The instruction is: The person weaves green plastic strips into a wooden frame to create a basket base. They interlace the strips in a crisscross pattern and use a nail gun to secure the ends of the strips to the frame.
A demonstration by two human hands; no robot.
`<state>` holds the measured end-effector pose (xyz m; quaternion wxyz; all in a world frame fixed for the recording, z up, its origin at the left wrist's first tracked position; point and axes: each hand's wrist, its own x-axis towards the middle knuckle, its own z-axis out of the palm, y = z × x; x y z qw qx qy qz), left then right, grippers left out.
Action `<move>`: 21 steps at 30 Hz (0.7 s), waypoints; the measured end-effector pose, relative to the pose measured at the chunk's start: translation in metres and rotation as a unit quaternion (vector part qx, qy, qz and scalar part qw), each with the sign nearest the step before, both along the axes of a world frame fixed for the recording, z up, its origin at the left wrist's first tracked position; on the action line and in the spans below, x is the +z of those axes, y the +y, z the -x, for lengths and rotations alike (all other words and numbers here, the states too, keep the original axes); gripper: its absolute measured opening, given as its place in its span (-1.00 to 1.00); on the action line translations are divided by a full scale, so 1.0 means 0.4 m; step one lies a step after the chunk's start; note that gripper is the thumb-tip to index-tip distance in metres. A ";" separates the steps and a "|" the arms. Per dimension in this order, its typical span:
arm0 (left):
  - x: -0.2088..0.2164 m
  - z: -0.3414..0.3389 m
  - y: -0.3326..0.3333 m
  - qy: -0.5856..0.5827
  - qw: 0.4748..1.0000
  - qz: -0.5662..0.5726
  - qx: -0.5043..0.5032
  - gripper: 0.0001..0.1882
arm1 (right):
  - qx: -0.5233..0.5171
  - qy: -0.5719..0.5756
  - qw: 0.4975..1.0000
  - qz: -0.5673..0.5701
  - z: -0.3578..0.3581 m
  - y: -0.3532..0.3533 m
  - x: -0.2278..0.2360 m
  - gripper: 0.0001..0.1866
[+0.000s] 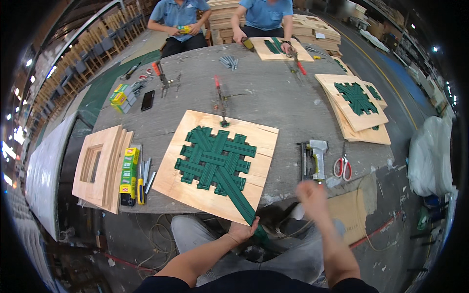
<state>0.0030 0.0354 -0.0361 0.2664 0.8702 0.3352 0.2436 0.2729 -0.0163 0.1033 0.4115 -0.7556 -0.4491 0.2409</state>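
A square plywood board (266, 146) lies tilted at the table's near edge. Green webbing straps (215, 158) are woven across its middle, and one long green strap (235, 195) runs diagonally to its near corner. My left hand (244, 229) is closed at that corner, thumb over the strap and fingers under the board; the strap's loose end hangs past it toward my lap. My right hand (312, 198) is blurred by motion, just below a grey and black staple gun (317, 158). Its fingers cannot be made out. Red-handled scissors (343, 167) lie right of the gun.
Wooden frames (97, 166) stack at left beside a green-yellow box (129, 171) and a screwdriver (141, 190). A clamp-like tool (222, 100) lies beyond the board, a phone (148, 100) left of it. Strapped boards (356, 100) pile at right. Two co-workers sit opposite.
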 end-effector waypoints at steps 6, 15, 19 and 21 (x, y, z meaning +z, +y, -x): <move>0.014 -0.006 0.002 0.051 0.998 -0.023 -0.036 -0.70 | -0.138 -0.180 0.948 0.222 -0.346 0.176 -0.022 -0.49; 0.013 0.009 0.012 0.037 0.999 -0.022 -0.023 -0.64 | -0.116 0.187 0.975 -0.004 -0.210 0.216 0.021 -0.70; 0.018 0.005 0.017 0.028 0.999 -0.004 -0.038 -0.65 | -0.116 0.220 0.968 0.025 -0.024 0.176 0.147 -0.66; 0.028 0.008 0.020 0.025 0.999 0.011 -0.033 -0.65 | -0.055 0.228 0.967 0.098 0.085 0.166 0.202 -0.63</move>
